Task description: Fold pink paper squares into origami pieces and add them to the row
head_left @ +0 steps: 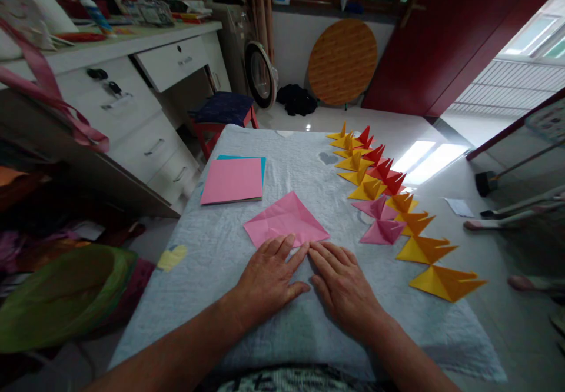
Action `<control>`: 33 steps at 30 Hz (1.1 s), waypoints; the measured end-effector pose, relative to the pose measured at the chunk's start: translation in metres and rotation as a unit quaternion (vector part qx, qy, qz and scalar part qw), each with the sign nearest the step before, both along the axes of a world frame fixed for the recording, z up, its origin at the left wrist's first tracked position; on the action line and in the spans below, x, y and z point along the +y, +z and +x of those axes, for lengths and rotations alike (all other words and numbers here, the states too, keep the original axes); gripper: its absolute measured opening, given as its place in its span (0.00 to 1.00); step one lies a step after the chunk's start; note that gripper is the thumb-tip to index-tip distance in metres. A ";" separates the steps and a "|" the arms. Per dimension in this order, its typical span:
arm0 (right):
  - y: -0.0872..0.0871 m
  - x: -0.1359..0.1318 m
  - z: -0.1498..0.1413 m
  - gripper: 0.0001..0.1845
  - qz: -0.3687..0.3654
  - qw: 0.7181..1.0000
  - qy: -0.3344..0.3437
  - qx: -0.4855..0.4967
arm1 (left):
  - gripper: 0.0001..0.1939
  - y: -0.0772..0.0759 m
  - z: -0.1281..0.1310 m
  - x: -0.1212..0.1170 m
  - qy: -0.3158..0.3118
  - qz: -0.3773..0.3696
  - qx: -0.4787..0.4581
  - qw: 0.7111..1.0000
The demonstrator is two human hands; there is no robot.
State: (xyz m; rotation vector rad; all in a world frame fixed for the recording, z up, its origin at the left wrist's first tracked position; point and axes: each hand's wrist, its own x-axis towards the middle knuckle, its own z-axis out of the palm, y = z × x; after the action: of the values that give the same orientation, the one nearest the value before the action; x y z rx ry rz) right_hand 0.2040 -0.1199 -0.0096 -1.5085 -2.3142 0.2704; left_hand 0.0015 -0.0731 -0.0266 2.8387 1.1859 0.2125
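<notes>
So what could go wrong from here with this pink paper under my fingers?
Your left hand and right hand rest only along the near edge of the pink paper, so it might twist and crease crookedly. The cloth looks soft, so folds may come out less crisp. A rightward sweep could knock the nearest yellow origami bird.

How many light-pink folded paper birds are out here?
2: the farther pink bird and the nearer pink bird, both to the right of the folded pink sheet. Overlapping birds might hide more.
</notes>
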 end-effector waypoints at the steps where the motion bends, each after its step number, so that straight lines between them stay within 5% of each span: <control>1: 0.000 0.000 0.000 0.24 -0.002 1.000 -0.008 -0.003 | 0.36 0.000 0.000 0.000 0.000 0.002 0.001 1.000; 19: -0.001 0.002 0.013 0.19 0.026 0.993 -0.104 -0.051 | 0.37 0.002 -0.001 0.001 -0.005 0.000 -0.001 1.000; 25: 0.015 0.011 0.019 0.13 0.031 0.990 -0.130 -0.045 | 0.36 0.004 0.000 0.001 -0.006 -0.004 0.001 1.000; 29: 0.028 0.024 0.008 0.17 0.040 0.997 -0.045 0.054 | 0.35 0.004 0.001 0.000 0.004 -0.011 -0.003 1.000; 33: 0.023 0.037 -0.007 0.23 -0.010 0.994 0.053 0.096 | 0.35 0.008 0.001 0.001 -0.001 -0.022 0.011 1.000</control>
State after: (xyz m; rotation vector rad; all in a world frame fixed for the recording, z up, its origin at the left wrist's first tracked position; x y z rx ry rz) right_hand 0.1966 -0.0832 0.0134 -1.3082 -2.2470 0.4462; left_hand 0.0024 -0.0723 -0.0181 2.8119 1.1754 0.1533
